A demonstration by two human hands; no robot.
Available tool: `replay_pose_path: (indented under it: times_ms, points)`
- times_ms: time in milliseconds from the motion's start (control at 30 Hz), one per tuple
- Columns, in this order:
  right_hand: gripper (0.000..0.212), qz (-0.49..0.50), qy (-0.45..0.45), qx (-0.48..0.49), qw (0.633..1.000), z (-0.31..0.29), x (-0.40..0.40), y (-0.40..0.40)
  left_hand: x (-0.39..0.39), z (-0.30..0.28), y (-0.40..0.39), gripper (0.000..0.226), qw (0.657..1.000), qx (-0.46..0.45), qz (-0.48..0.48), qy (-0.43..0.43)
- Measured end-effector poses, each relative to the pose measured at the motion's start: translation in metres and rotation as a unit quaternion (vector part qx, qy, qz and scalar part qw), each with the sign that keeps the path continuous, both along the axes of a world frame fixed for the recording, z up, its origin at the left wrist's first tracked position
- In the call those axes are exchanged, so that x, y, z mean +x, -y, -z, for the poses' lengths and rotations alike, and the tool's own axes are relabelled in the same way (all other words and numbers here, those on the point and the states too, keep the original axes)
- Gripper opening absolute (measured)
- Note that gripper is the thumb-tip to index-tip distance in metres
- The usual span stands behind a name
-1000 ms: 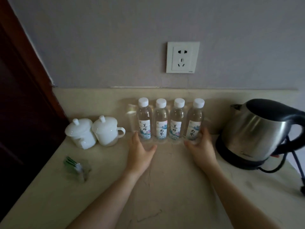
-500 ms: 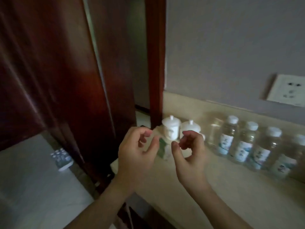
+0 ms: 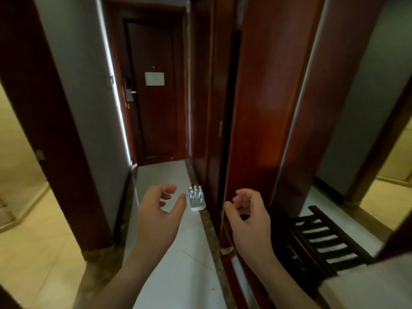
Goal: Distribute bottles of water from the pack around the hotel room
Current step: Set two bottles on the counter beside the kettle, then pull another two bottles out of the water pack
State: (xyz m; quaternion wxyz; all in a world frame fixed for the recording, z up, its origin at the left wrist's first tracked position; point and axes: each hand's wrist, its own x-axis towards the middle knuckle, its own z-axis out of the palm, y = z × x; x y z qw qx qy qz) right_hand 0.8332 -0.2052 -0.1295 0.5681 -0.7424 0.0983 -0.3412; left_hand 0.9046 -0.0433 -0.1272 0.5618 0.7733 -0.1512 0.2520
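Observation:
The pack of water bottles (image 3: 196,198) stands on the pale hallway floor, close against the base of the dark wood wardrobe. It holds several small bottles with white caps. My left hand (image 3: 159,214) hovers in the air in front of me, fingers loosely curled, holding nothing; in the view it lies just left of the distant pack. My right hand (image 3: 248,214) hangs at the same height to the right, fingers also loosely curled and empty. Neither hand touches anything.
A narrow corridor runs ahead to a dark wooden entrance door (image 3: 153,90). The wardrobe (image 3: 256,108) lines the right side. A slatted wooden luggage rack (image 3: 327,241) sits low on the right. A doorway opens onto a tiled room (image 3: 20,197) at left.
The view has swung left from the counter with the row of bottles, cups and kettle to the hallway. Both hands left the bottles and now hang empty in the air.

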Motion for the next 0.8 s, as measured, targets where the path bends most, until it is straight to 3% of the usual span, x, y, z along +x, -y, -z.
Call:
replay_pose_path:
  times_ms: [267,567,800]
  points:
    - [0.027,0.014,-0.023,0.014,1.0,0.016,0.122,-0.007,0.126,0.024,-0.022,0.023,0.999,0.021,0.007,-0.025]
    - [0.027,0.018,-0.041,0.045,0.998,0.066,0.313,0.039,0.308,0.071,0.017,0.023,0.996,0.038,0.0,-0.078]
    - [0.025,0.008,-0.052,0.085,0.995,0.063,0.49,0.075,0.468,0.044,0.063,0.024,0.995,0.059,-0.003,-0.082]
